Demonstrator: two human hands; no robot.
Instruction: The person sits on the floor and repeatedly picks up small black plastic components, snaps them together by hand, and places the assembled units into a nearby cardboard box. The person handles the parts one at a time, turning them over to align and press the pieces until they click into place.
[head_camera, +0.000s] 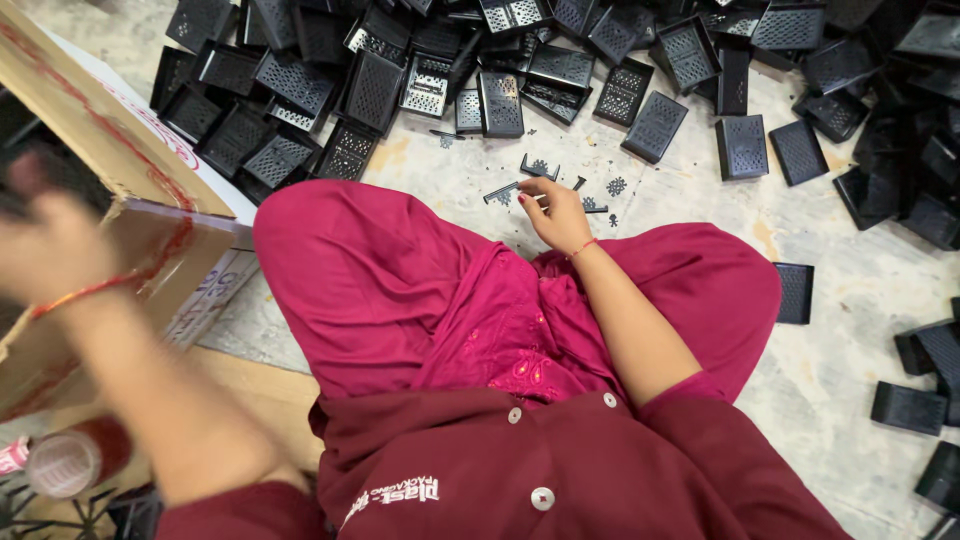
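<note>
R hand (555, 212) pinches thin black strip (502, 191), lying left-right.

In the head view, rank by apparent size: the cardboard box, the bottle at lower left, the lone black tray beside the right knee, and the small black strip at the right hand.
1. Cardboard box, cropped and near the camera.
2. Bottle, blurred and near, so barely above the tray.
3. Black tray.
4. Black strip at the right hand.

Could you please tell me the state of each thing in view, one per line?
Right hand: fingers pinching a small black plastic strip at the floor.
Left hand: blurred, at the cardboard box; grip unclear.
Cardboard box: open, flap folded out.
Black perforated trays: loose, heaped and scattered.
Bottle: lying on its side.
</note>
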